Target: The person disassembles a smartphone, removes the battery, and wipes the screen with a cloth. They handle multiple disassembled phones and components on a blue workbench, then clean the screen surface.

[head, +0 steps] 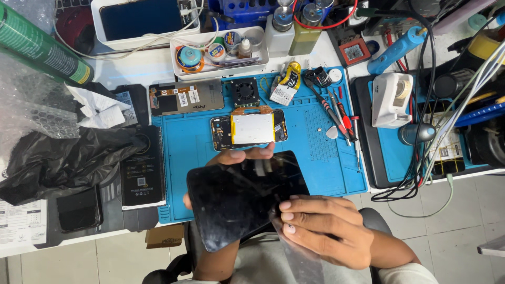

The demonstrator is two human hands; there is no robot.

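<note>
Right hand (323, 231) lies with fingers curled on the lower right edge of the dark glass panel (244, 202), pinching a clear film (300, 257). Left hand (239, 156) grips the panel from beneath (fingertips at its far edge), long axis tilted, just off the blue mat's (184, 158) near edge.

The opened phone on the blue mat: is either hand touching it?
No. The opened phone lies alone on the blue mat, while the left hand and right hand hold a black screen panel.

Both hands (294, 215) on a black phone screen panel (239, 202) above a blue repair mat (315, 158).
</note>
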